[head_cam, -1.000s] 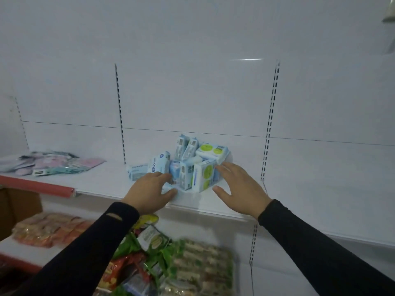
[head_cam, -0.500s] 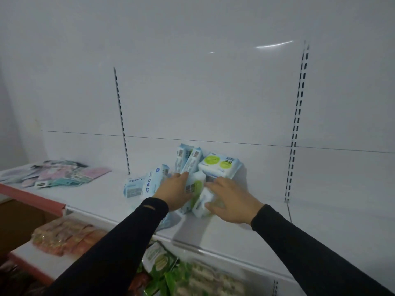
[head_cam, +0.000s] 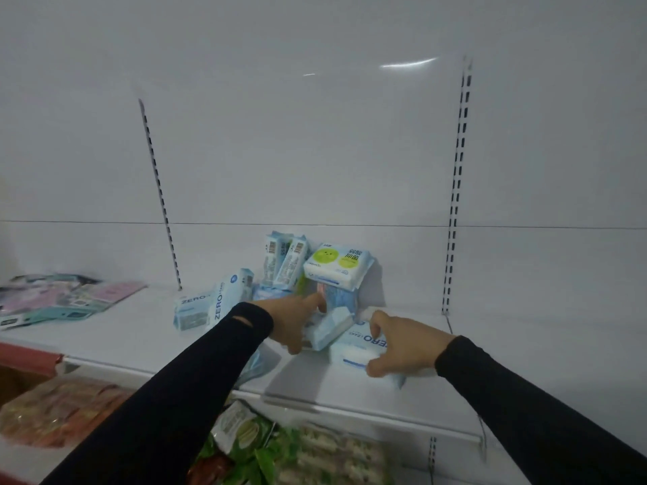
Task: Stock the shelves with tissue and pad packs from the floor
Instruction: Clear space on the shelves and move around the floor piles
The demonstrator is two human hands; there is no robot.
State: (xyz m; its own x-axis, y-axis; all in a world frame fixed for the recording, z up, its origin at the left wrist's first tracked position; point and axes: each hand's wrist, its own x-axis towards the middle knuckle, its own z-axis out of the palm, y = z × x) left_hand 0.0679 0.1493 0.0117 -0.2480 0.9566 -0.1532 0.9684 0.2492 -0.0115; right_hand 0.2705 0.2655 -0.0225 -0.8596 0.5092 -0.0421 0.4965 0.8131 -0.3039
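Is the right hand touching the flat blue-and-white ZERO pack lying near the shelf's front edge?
Touching. The head view shows the right hand with fingers and thumb curled around the flat blue-and-white ZERO pack.

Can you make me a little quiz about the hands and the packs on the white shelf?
1. True or false: the right hand grips a flat ZERO pack lying on the white shelf.
2. What sits on top of the pile? A: the green-circle pack. B: a red bottle. C: a shoe.
3. Fill in: the left hand holds a light ____ pack.

Key: 1 true; 2 A; 3 blue.
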